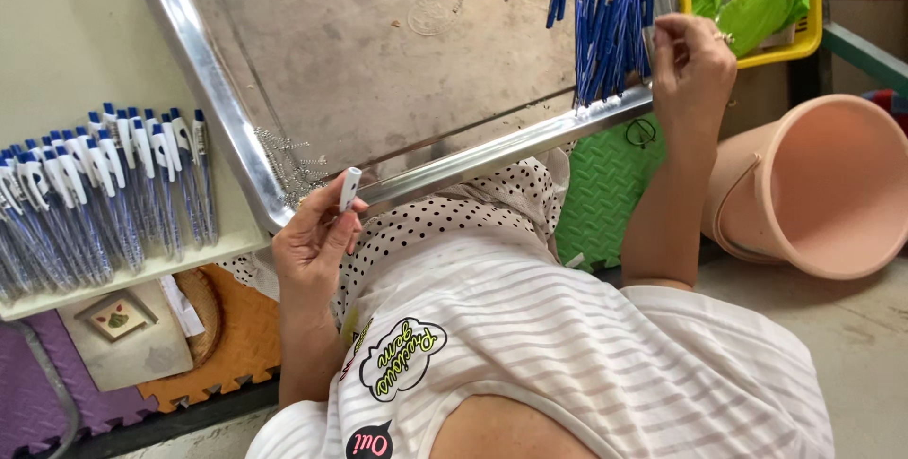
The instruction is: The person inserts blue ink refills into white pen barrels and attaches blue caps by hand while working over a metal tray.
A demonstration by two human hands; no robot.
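A light, stiff white pen barrel point(349, 188) is pinched mid-length by the left hand point(312, 242); blue refills point(610, 29), thin and slippery, are pinched by the right hand point(692, 67).

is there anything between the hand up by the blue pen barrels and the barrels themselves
Nothing visible. The right hand is already at the edge of the pile of blue pen barrels on the metal tray, fingertips touching them. The left hand holds a white pen piece at the tray's near corner, apart from the pile.

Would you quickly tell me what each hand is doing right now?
Left hand: closed, holding a white pen part.
Right hand: closed on blue pen tubes.
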